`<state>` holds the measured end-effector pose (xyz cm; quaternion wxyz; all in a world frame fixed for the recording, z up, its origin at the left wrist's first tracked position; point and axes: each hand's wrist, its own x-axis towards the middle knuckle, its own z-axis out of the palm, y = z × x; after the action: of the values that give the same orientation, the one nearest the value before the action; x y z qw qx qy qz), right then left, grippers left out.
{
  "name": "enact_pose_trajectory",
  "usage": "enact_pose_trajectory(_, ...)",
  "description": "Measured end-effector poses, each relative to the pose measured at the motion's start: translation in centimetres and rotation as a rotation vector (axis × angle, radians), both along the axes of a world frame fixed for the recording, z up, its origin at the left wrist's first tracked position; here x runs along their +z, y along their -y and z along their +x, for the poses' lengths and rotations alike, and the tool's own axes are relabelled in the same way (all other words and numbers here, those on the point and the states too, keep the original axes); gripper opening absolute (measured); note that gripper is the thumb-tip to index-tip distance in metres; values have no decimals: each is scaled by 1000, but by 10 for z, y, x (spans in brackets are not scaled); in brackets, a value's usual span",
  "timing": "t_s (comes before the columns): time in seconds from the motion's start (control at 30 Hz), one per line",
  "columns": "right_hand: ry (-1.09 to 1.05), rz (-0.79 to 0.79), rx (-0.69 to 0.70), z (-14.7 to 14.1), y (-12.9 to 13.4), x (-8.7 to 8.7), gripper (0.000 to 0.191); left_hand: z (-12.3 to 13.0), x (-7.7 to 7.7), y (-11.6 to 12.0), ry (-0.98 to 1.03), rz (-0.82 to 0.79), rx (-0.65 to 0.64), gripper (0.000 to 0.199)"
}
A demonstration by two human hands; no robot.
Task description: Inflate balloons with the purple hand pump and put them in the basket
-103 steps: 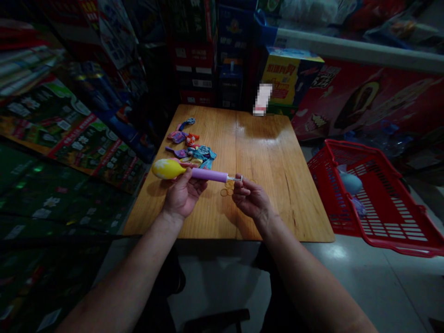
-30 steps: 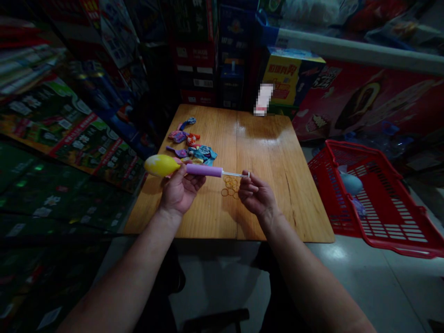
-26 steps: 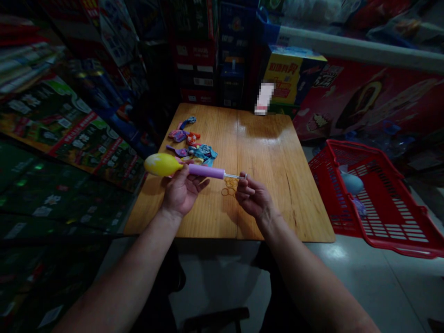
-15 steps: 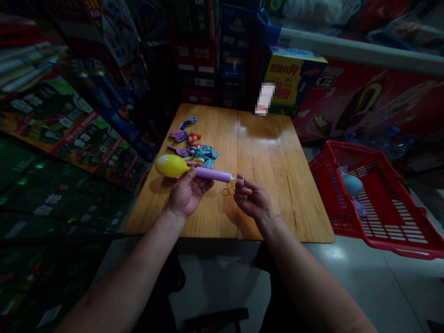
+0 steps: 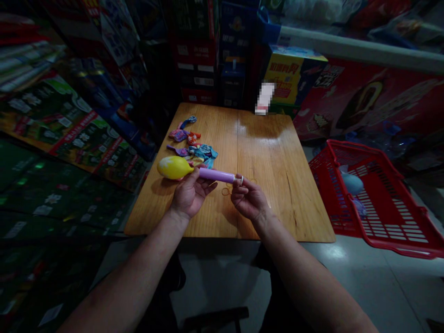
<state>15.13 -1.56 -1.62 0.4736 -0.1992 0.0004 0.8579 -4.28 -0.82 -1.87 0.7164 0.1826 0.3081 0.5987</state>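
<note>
My left hand [image 5: 190, 194] grips a purple hand pump [image 5: 217, 175] near its balloon end, just above the table. A yellow balloon [image 5: 174, 167], partly inflated and mottled pale at its tip, sits on the pump's nozzle and points left. My right hand [image 5: 248, 201] pinches the pump's white rod end [image 5: 240, 178] between fingers and thumb. Thin rubber bands [image 5: 226, 191] lie on the wood below the gap between my hands, partly hidden by my right hand.
Several deflated, colourful balloons [image 5: 190, 142] lie in a heap on the wooden table [image 5: 270, 185]. A red plastic basket [image 5: 376, 199] holding a pale blue balloon [image 5: 352, 184] stands to the right. Stacked boxes and printed cartons surround the table at the back and left.
The pump and balloon have shifted right since the earlier frames. My hands are closer together, and most of the thin rod has gone into the purple tube.
</note>
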Motion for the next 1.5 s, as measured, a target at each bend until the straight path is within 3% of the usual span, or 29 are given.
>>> enact_pose_trajectory(0.23, -10, 81, -35, 28, -3, 12, 10, -21, 11, -9, -32, 60, 88, 27)
enact_pose_trajectory(0.4, 46, 30, 9, 6, 4, -2, 7, -8, 8, 3, -13, 12, -65, 34)
enact_pose_trajectory(0.57, 9, 20, 4, -2, 4, -1, 8, -4, -2, 3, 24, -20, -28, 30)
enact_pose_trajectory(0.8, 10, 47, -46, 20, -4, 12, 8, -25, 7, -9, -48, 73, 97, 30)
enact_pose_trajectory(0.97, 1, 25, 11, 4, 2, -3, 8, -8, 1, 2, -50, 26, -22, 29)
enact_pose_trajectory(1.07, -22, 37, 19, -5, 5, -8, 9, -1, -5, 4, -25, -41, -1, 29)
enact_pose_trajectory(1.23, -44, 10, -6, 3, 0, -2, 12, -12, -6, -6, 12, -54, 5, 27)
enact_pose_trajectory(1.4, -44, 44, -69, 20, -7, 5, 15, -26, 2, -13, -29, 32, 147, 27)
enact_pose_trajectory(1.5, -26, 29, -82, 13, -2, 3, 10, -17, 0, -6, -17, 8, 67, 30)
